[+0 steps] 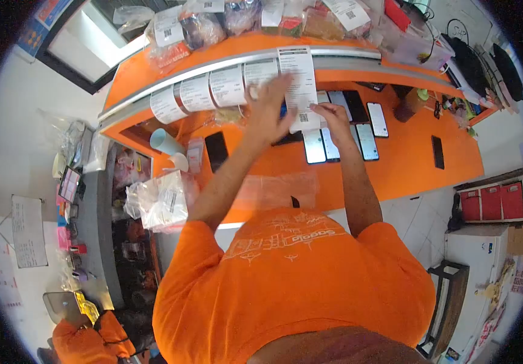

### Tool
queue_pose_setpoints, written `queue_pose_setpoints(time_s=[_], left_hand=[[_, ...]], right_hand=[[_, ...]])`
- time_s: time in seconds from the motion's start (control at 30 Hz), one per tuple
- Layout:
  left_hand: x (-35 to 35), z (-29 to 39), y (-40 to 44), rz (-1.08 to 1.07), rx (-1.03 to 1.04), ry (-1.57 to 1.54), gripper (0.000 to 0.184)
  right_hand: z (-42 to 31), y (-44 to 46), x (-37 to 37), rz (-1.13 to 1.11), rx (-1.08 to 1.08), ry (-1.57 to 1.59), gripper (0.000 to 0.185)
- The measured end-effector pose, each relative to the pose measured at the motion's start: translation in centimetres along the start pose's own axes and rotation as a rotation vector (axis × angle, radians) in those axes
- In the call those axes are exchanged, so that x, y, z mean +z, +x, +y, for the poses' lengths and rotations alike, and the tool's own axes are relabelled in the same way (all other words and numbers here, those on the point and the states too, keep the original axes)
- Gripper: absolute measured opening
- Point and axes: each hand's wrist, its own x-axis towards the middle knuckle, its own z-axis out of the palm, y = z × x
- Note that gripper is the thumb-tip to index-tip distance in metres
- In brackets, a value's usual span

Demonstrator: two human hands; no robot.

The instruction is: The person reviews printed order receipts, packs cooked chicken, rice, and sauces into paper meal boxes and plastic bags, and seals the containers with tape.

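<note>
A long printed receipt (299,76) hangs from the metal rail (231,64) along the shelf edge. My right hand (334,118) pinches its right edge near the lower end. Slightly blurred, my left hand (268,112) is raised beside the receipt's left edge with its fingers apart; it holds nothing that I can see. Shorter receipts (227,85) hang in a row from the same rail, to the left. Below and behind my right hand, several phones with lit screens (367,142) lie on the orange counter (407,164).
Bagged packages with slips (203,27) line the top shelf. On the counter are a dark phone (216,150), a light blue cup (165,141), another dark phone (437,151) and a drink cup (408,106). A white plastic-wrapped bundle (164,200) sits at the near left edge.
</note>
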Motion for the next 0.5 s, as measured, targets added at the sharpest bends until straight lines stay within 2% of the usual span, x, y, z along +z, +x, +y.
queue_pose_setpoints(time_s=[0.03,0.13,0.4,0.5], left_hand=[[-0.4,-1.2,1.3,-0.078,0.016,0.114,0.055],[0.3,-4.5,4.4,-0.113,0.167,0.251,0.057],[0.5,-2.9,5.4,-0.342,0.113,0.407,0.06],[1.5,-3.0,5.6,-0.269,0.117,0.498,0.058]], right_hand=[[0.4,-0.5,0.0,-0.006,0.013,0.003,0.029],[-0.3,-1.8,0.5,0.037,0.081,-0.065,0.03],[2.1,-2.7,-1.2,-0.071,0.118,-0.083,0.035],[2.9,-3.1,-1.5,0.127,-0.02,-0.01,0.037]])
